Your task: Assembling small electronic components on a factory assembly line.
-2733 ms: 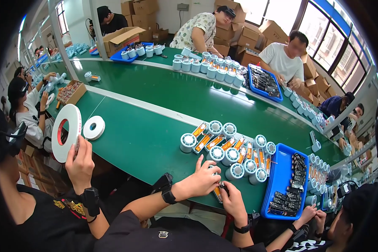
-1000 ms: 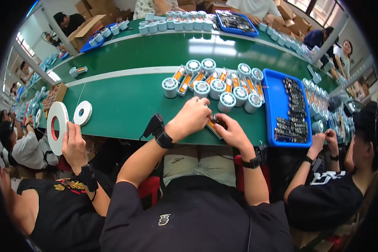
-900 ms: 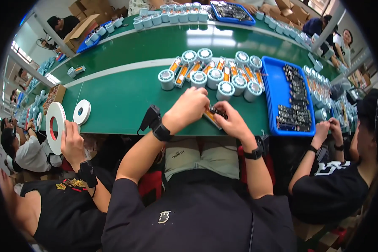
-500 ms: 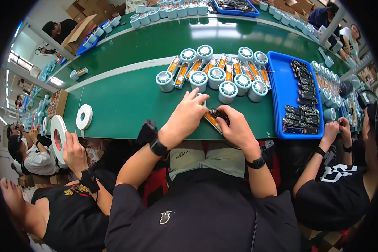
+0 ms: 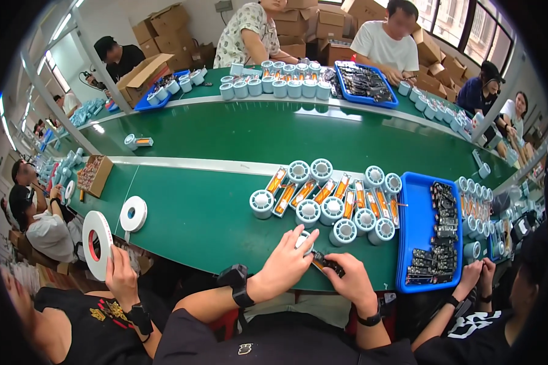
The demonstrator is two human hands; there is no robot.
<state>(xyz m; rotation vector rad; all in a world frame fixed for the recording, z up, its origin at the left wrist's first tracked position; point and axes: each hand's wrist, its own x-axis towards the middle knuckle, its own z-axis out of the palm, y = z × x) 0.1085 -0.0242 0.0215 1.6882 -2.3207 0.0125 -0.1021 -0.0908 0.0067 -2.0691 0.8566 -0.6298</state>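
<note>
My left hand (image 5: 284,263) is closed around the round head of a light blue handheld fan (image 5: 309,241), close to the near edge of the green bench. The fan's opened handle points toward my right hand (image 5: 352,278). Between the right thumb and fingers is a small black circuit board (image 5: 331,266), held at the handle; whether it lies inside is hidden by the fingers. Just beyond my hands stand several similar fans (image 5: 332,208), round vented heads up, with orange strips showing in their open handles.
Right of the fans lies a blue tray (image 5: 415,228) holding several black circuit boards (image 5: 433,261). A white tape roll (image 5: 133,213) rests on the bench at left, and a neighbour's hand (image 5: 122,277) holds a larger roll (image 5: 97,244). Another co-worker's hands (image 5: 476,277) work at right.
The view has tilted up, bringing the far bench and people behind it into sight. Both hands keep hold of the fan and circuit board, with little visible change.
</note>
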